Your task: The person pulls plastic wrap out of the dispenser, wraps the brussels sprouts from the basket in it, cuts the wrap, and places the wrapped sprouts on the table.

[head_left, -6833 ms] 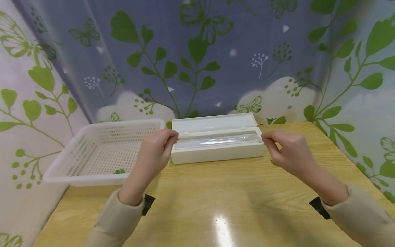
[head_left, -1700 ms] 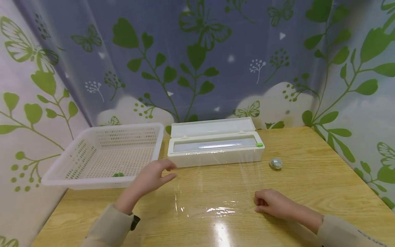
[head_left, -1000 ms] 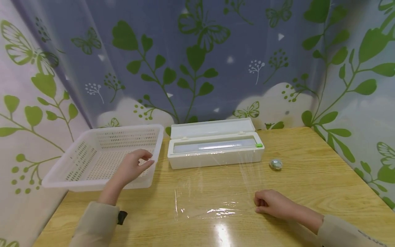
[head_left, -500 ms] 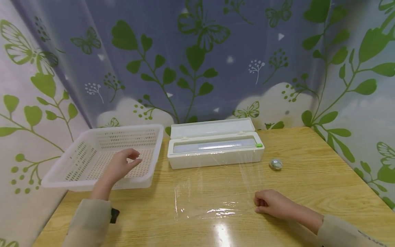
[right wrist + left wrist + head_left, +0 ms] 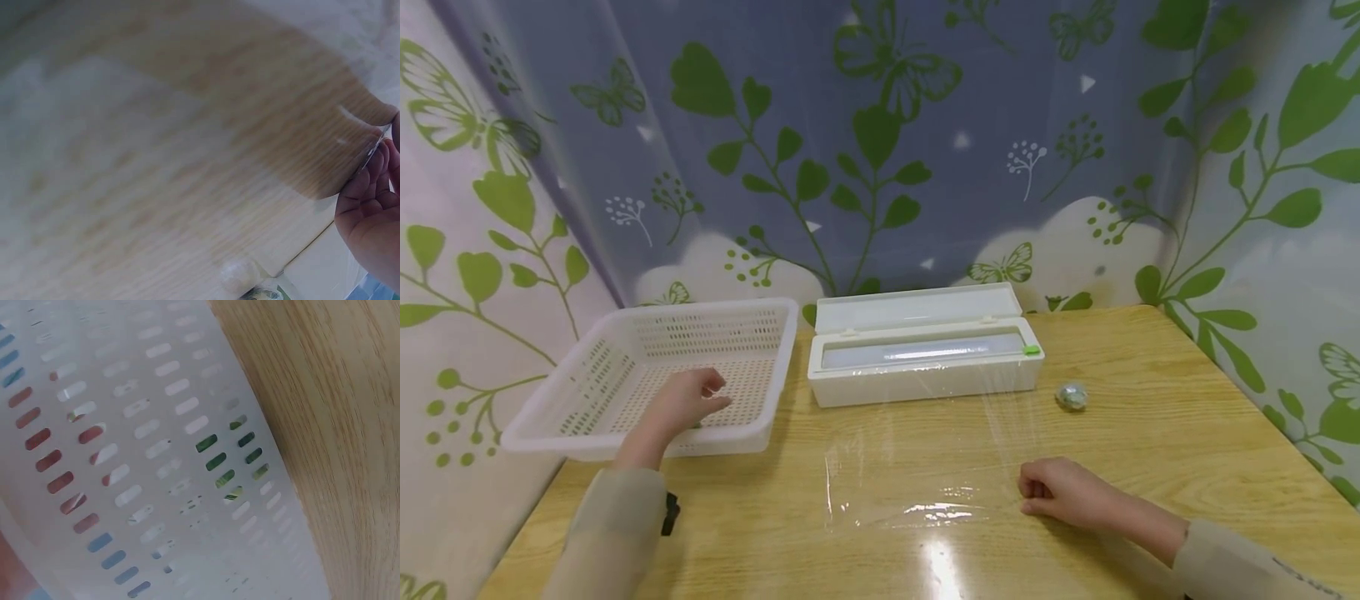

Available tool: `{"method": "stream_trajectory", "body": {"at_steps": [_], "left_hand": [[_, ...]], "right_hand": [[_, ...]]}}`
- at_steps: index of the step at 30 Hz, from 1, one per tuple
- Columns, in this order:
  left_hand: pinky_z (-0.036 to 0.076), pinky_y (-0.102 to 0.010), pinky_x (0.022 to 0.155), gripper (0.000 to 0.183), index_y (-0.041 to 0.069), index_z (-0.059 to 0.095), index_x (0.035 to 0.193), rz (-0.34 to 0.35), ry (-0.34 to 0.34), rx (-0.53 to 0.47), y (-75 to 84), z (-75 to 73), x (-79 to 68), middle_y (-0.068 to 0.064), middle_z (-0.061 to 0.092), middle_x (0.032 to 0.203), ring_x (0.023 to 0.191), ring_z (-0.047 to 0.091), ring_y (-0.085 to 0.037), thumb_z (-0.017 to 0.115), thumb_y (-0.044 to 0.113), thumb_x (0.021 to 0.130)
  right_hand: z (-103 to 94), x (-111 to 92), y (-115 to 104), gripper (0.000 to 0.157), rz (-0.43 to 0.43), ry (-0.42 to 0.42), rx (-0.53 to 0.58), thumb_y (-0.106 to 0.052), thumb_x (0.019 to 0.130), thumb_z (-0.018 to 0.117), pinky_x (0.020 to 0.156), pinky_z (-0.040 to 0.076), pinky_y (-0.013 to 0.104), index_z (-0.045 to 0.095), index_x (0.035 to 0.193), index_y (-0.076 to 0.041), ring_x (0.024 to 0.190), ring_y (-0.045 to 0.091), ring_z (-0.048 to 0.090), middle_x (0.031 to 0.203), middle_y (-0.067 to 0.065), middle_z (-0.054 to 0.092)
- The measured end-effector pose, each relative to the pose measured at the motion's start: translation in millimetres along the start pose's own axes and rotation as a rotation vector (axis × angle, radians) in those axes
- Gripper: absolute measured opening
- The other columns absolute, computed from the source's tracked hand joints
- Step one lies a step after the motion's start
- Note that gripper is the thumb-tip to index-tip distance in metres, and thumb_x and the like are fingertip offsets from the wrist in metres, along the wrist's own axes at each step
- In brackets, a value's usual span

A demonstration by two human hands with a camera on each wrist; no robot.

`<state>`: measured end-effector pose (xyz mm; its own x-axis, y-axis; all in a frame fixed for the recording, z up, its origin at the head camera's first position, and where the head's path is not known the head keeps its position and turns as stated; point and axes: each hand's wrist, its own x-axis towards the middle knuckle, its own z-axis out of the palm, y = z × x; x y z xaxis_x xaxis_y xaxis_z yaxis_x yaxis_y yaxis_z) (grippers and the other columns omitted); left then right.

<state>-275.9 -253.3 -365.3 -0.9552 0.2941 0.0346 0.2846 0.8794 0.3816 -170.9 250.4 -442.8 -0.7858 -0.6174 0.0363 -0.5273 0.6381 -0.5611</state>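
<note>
My left hand [image 5: 679, 407] reaches over the near wall into the white plastic basket [image 5: 542, 429], fingers loosely bent with a gap to the thumb. Beneath it a sliver of a small green thing [image 5: 697, 425] shows; through the basket's slots in the left wrist view, the green thing [image 5: 215, 461] appears dark and light green. My right hand [image 5: 1067, 493] pinches the near right corner of a sheet of cling film [image 5: 925, 467]. The film stretches over the table from the white cling film box [image 5: 925, 387], whose lid stands open.
A small shiny film-wrapped ball [image 5: 1071, 397] lies right of the box. A green slider [image 5: 1032, 350] sits at the box's right end. The wooden table [image 5: 820, 567] meets a patterned curtain [image 5: 925, 208] behind.
Since the oldest frame, film has been drawn out of the box toward me. My left hand has left the film's left side and moved left into the basket; my right hand stays put lately.
</note>
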Motion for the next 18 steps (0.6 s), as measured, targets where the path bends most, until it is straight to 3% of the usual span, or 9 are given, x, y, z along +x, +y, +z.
{"method": "stream_trajectory", "body": {"at_steps": [9, 18], "left_hand": [[0.041, -0.048, 0.078, 0.043, -0.009, 0.055, 0.105, -0.102, -0.212, 0.091, -5.4, 4.7, 9.0, -0.023, 0.057, 0.101, 0.094, 0.052, -0.037, 0.067, 0.021, 0.076], [0.042, -0.046, 0.076, 0.044, -0.007, 0.053, 0.106, -0.240, -0.324, 0.094, -0.8, 5.1, 10.5, -0.021, 0.055, 0.102, 0.089, 0.052, -0.031, 0.067, 0.022, 0.076]], "right_hand": [[0.1, -0.1, 1.3, 0.019, 0.005, -0.005, 0.000, -0.020, 0.078, 0.067, 0.050, 0.040, 0.019, 0.049, 0.075, -0.015, 0.058, -0.001, 0.042, 0.065, -0.014, 0.044], [-0.7, -0.6, 1.5, 0.019, 0.004, -0.001, -0.002, -0.021, 0.078, 0.066, 0.050, 0.040, 0.019, 0.049, 0.074, -0.016, 0.058, -0.001, 0.042, 0.066, -0.014, 0.044]]}}
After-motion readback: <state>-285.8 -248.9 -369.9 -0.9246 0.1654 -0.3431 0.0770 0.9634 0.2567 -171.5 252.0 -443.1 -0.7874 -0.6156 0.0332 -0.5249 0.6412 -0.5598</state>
